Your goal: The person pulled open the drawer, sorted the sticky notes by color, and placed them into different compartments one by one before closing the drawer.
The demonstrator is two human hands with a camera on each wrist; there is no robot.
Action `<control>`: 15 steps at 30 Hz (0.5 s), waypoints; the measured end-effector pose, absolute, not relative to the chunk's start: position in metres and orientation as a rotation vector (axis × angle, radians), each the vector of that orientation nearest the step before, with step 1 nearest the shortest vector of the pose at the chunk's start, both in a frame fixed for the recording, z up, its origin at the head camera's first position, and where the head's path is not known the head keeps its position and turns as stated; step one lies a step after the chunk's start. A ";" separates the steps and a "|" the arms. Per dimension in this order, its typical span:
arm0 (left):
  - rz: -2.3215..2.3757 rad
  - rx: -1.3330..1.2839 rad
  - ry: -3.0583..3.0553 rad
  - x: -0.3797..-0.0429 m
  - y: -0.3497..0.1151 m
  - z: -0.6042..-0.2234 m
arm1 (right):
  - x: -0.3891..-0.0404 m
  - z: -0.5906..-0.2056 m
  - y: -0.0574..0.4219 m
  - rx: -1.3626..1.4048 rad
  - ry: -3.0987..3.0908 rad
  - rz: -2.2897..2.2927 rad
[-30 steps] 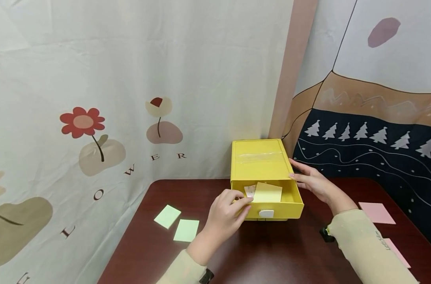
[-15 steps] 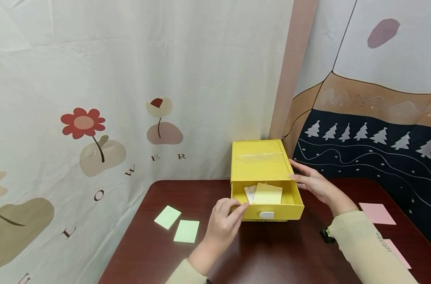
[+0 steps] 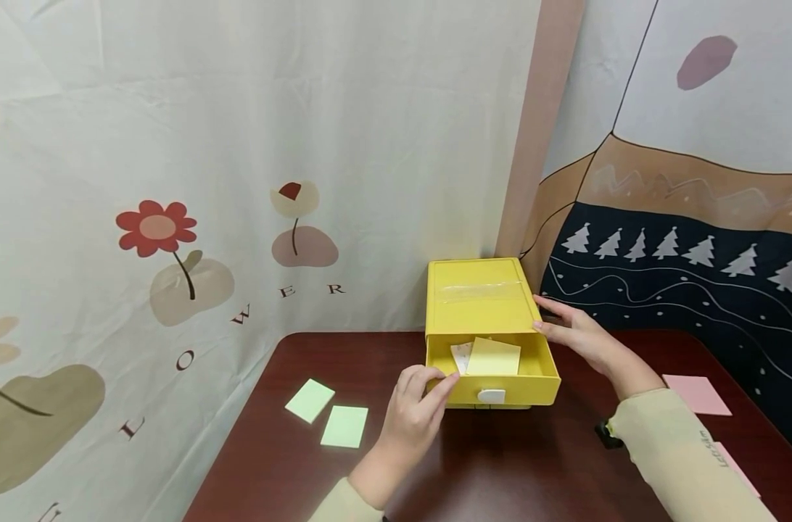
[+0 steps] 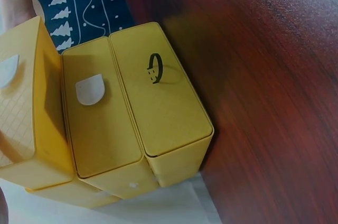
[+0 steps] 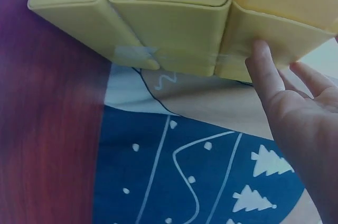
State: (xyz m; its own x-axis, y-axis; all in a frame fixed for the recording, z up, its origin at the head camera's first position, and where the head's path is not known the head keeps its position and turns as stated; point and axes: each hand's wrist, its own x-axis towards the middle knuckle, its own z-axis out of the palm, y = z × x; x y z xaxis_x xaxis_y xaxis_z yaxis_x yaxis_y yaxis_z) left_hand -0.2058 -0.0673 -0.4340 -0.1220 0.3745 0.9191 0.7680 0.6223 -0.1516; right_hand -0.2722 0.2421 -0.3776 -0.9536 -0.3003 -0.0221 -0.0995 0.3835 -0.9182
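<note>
A yellow drawer cabinet [image 3: 477, 296] stands at the back of the table with its top drawer [image 3: 526, 391] pulled out. Inside that drawer lie a pale yellow sticky-note pad [image 3: 494, 357] and a white patterned slip of paper [image 3: 461, 355]. My left hand [image 3: 414, 407] grips the drawer's front rim near its left corner, thumb and fingers bent over it. At the cabinet's right side my right hand [image 3: 582, 339] rests with extended fingers against the wall, as the right wrist view also shows. Two lower drawers [image 4: 105, 118] appear closed in the left wrist view.
Two light green note pads [image 3: 310, 400] lie to the left on the dark red table [image 3: 487, 471]. Pink note pads [image 3: 698, 395] lie at the right, one partly behind the right sleeve. A printed curtain [image 3: 370, 145] hangs right behind the table.
My left hand has shifted slightly left and down, from over the drawer's paper to its front rim. The white slip shows more fully now. The right hand stays at the cabinet's side.
</note>
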 end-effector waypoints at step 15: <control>-0.426 -0.922 -1.753 -0.207 -0.067 -0.432 | -0.272 -0.369 0.243 -0.476 2.546 -1.485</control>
